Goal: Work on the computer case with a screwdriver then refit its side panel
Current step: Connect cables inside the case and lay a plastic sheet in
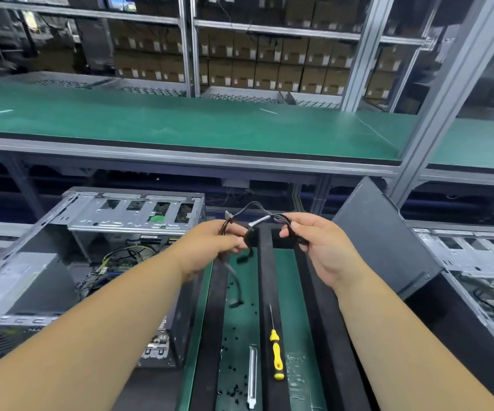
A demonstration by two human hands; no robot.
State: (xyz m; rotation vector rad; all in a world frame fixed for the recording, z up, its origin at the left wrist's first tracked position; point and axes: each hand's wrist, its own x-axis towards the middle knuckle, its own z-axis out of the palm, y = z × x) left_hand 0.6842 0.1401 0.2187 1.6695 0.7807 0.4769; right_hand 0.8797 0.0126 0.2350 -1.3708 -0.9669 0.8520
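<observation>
**Fingers busy with a cable, screwdriver waiting**

Fingers of both hands are pinching a black cable bundle [265, 218] above the work tray. With my left hand [210, 247] I am holding one end, thumb and fingers curled around the wires; with my right hand [318, 244] I am gripping the other end, fingers curled over it. Loose connector ends are hanging down between my hands.

I am not holding the screwdriver [276, 351] — it is lying below on the green mat [299, 292], yellow handle toward me, thin shaft pointing away. Just beside it a silver slot bracket [251, 378] is lying, with small black screws [234, 366] scattered around.

The computer case [85, 262] is lying to my left, open, with wires and the metal drive cage showing. The dark side panel [385, 238] is leaning at my right, tilted against another case.

I am judging the cable as light and soft, so it needs only a gentle hold near the connectors. The screwdriver looks light and should be taken at the yellow handle. The panel seems a stiff, thin sheet, perhaps with sharp edges — better taken with both hands at opposite edges.
</observation>
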